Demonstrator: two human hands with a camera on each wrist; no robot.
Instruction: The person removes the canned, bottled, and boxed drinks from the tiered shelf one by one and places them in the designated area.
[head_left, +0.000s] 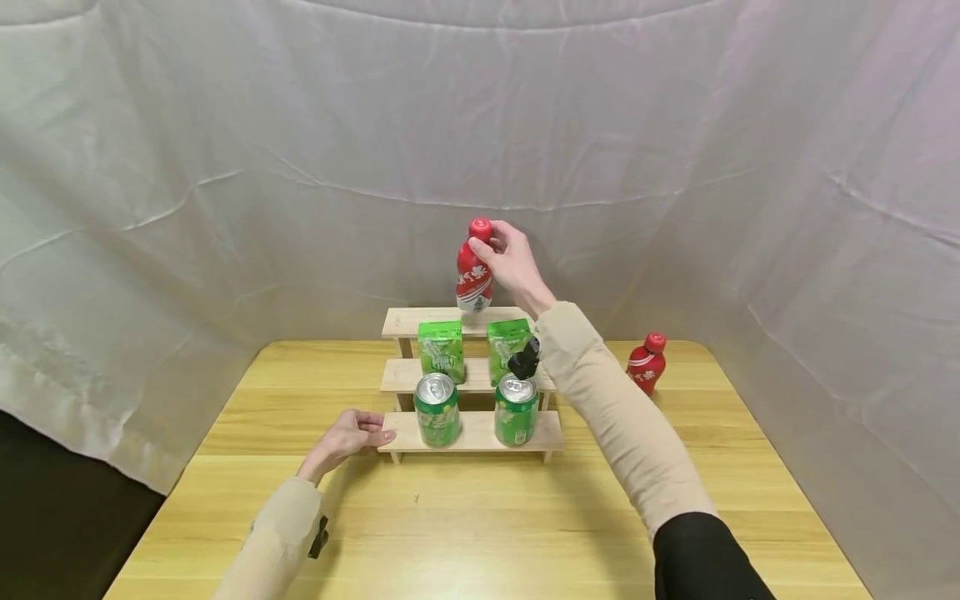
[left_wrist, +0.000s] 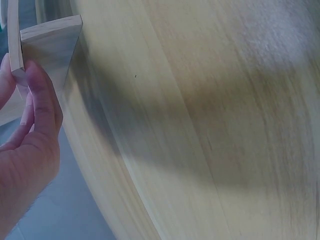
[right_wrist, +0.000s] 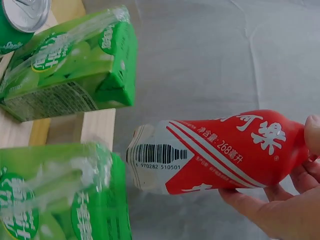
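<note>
My right hand (head_left: 513,260) grips a red and white bottle (head_left: 474,275) near its cap, above the top step of a three-step wooden rack (head_left: 483,315). In the right wrist view the bottle (right_wrist: 220,152) has a barcode by its base, which points toward the rack. My left hand (head_left: 351,437) pinches the left end of the rack's bottom step; the left wrist view shows thumb and fingers on either side of the board (left_wrist: 16,45). Two green juice cartons (head_left: 442,350) stand on the middle step, and two green cans (head_left: 437,410) on the bottom one.
A second red bottle (head_left: 647,364) stands on the wooden table (head_left: 465,525) to the right of the rack, partly behind my right sleeve. Pale grey cloth (head_left: 480,108) hangs behind and at both sides of the table.
</note>
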